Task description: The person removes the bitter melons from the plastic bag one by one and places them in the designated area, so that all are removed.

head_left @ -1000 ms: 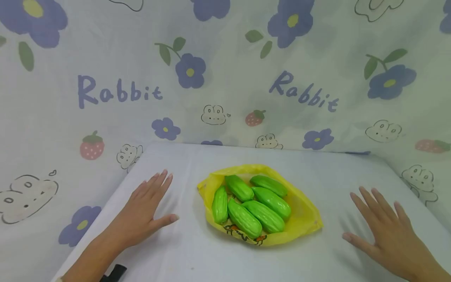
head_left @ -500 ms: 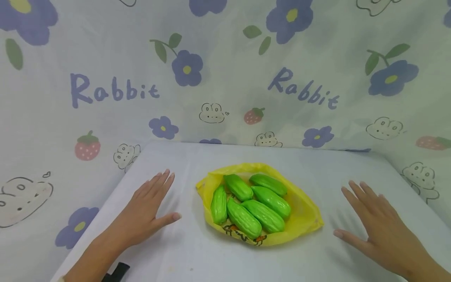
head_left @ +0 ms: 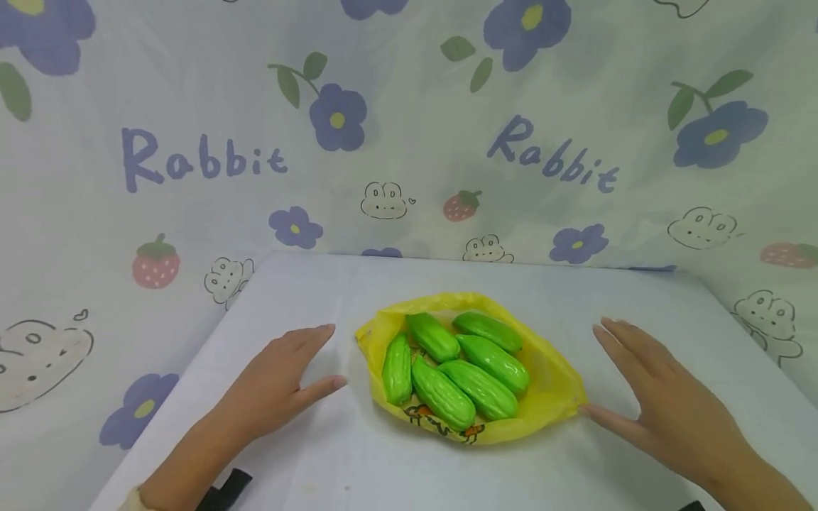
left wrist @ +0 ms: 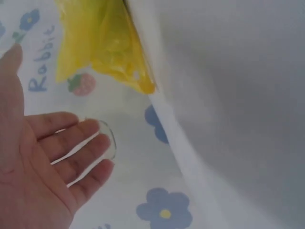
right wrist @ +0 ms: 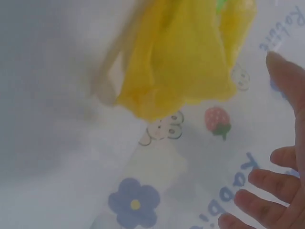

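Observation:
A yellow plastic bag [head_left: 549,390] lies on the white table with its mouth spread wide. Several bright green ridged vegetables [head_left: 444,394], shaped like small melons or gourds, rest inside it. To the left of the bag, my left hand [head_left: 268,383] hovers with thumb apart from the fingers and touches nothing; its bare palm [left wrist: 33,176] faces the left wrist camera. Just past the bag's right corner is my right hand [head_left: 677,408], its thumb tip close to the yellow edge. Whether that thumb touches the plastic, I cannot tell. The right wrist view shows relaxed fingers [right wrist: 267,186] holding nothing.
White cloth covers the table [head_left: 358,468]. Behind it and at both sides hangs a patterned curtain [head_left: 409,142] with flowers, strawberries and the word Rabbit. A black strap piece [head_left: 225,490] shows under the left wrist.
Both hands have moved inward toward the bag, the right one farther, from well clear of it to its right corner. The bag and green vegetables stay put.

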Demonstrator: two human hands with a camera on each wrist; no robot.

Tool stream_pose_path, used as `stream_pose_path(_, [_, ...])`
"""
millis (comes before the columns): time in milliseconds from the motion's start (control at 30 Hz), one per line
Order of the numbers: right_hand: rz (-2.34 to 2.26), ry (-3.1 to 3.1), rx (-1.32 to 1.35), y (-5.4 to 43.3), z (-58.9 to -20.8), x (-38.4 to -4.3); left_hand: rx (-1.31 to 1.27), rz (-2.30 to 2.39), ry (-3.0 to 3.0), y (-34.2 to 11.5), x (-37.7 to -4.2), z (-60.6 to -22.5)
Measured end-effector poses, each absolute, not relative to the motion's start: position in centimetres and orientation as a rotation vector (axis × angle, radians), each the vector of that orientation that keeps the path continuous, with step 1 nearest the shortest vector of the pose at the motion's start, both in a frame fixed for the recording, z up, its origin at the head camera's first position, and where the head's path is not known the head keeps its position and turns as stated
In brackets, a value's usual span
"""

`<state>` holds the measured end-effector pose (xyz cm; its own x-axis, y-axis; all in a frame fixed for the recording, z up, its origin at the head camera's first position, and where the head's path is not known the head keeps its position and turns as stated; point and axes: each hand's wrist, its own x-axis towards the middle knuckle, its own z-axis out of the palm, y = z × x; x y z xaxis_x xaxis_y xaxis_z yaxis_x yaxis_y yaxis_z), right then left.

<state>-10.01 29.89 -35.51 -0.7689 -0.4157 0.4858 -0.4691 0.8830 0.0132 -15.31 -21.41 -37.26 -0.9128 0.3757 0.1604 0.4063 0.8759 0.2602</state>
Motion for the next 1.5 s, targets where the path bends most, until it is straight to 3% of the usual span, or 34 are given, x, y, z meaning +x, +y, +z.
stream_pose_path(733, [0.332, -2.464, 0.953, 22.4, -36.1, -11.6, -0.381, -1.106, -2.946, -16.2, -14.8, -38.6])
stream_pose_path(1500, [0.142, -2.724, 0.874, 19.2, -39.0, -12.5, -0.423, -1.159, -2.955, -15.0, -14.2, -39.7])
